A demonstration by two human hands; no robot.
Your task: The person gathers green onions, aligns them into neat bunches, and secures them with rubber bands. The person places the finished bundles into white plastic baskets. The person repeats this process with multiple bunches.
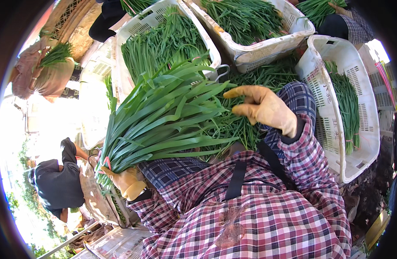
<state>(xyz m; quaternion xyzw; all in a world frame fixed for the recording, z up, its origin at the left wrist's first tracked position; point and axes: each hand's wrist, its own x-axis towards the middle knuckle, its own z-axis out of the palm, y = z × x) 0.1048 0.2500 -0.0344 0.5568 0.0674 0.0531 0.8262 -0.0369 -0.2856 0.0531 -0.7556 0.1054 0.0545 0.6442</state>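
My left hand (pixel 125 181), in a tan rubber glove, grips a thick bundle of Chinese chives (pixel 159 116) near its base. A pink band (pixel 107 163) wraps the stems just above the glove, and the broad green leaves fan out over my lap towards the right. My right hand (pixel 261 108), gloved the same way, is held up beside the leaf tips, thumb and forefinger apart with nothing between them. Beneath it, loose chive leaves (pixel 243 129) are heaped between my knees.
White plastic crates hold chives: one ahead (pixel 214 53), another further right (pixel 240 50), a third beside my right knee (pixel 339 106). A person in a dark striped top (pixel 57 184) bends at the left. Other people sit beyond the crates. Pink ties (pixel 386 82) hang at far right.
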